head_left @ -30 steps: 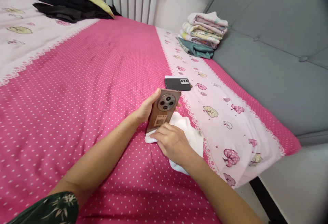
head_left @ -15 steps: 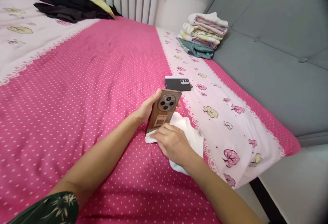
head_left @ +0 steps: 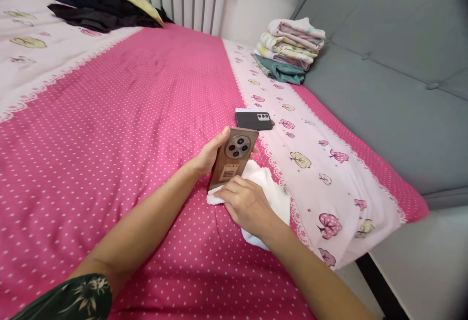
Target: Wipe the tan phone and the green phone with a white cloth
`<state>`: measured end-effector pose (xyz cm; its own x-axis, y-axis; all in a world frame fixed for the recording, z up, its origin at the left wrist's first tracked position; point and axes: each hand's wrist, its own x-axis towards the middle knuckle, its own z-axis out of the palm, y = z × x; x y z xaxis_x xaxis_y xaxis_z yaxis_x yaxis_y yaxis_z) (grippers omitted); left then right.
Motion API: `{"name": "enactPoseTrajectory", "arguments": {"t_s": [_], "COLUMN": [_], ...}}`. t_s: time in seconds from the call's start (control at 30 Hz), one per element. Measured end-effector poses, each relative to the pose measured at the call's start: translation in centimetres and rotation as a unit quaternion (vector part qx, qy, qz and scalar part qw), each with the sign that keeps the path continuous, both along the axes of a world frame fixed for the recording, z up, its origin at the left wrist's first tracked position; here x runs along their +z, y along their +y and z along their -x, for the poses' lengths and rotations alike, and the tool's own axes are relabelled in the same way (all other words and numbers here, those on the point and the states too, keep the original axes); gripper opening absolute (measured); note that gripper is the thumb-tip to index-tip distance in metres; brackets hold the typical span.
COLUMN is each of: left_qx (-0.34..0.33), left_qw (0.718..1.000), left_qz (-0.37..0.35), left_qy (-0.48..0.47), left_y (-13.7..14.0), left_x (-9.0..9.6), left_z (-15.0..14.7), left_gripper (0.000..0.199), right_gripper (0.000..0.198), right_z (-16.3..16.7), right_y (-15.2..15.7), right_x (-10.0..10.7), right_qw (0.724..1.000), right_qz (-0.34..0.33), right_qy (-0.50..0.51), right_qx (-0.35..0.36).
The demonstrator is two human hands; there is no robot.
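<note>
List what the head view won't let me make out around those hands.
In the head view:
Bronze phone: screen hidden, since its back faces the camera.
Label: print too small to read.
Left hand: most fingers hidden behind the phone.
White cloth: partly covered by the right hand.
Black phone: front hidden beneath its back.

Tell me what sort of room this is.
Most likely a bedroom: a pink dotted bedspread fills much of the view, a grey padded headboard with buttons stands along its edge, and folded cloths are stacked near that.
</note>
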<state>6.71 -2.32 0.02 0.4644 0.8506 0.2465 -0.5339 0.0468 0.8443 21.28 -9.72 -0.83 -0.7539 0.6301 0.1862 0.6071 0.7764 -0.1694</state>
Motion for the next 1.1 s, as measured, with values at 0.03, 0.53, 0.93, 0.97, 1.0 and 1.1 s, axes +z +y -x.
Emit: {"name": "enactPoseTrajectory", "arguments": {"t_s": [0.03, 0.53, 0.93, 0.97, 1.0, 1.1], "left_qx": [0.001, 0.003, -0.004, -0.005, -0.005, -0.006], "left_qw": [1.000, 1.000, 1.000, 1.000, 1.000, 1.000], "left_qz": [0.002, 0.012, 0.012, 0.012, 0.012, 0.010], "left_qy": [0.000, 0.017, -0.009, -0.010, -0.010, -0.008], "left_y": [-0.02, -0.10, -0.09, -0.06, -0.03, 0.02], "left_x": [0.00, 0.05, -0.02, -0.03, -0.04, -0.07], "left_z": [-0.01, 0.01, -0.02, -0.01, 0.00, 0.04], "left_gripper": [0.076, 0.079, 0.074, 0.074, 0.074, 0.076], "right_gripper": [0.023, 0.023, 0.024, 0.024, 0.024, 0.024], "right_z": [-0.01, 0.00, 0.14, 0.15, 0.15, 0.12], "right_y": [0.00, 0.04, 0.00, 0.00, 0.00, 0.00], "right_x": [-0.01, -0.08, 0.24, 0.26, 0.25, 0.15], "right_qw": [1.000, 1.000, 1.000, 1.000, 1.000, 1.000], "right_qz": [0.000, -0.001, 0.008, 0.008, 0.008, 0.005], "right_qy": [0.000, 0.002, -0.015, -0.016, -0.017, -0.013], "right_qx": [0.000, 0.000, -0.006, -0.006, -0.005, -0.005]}}
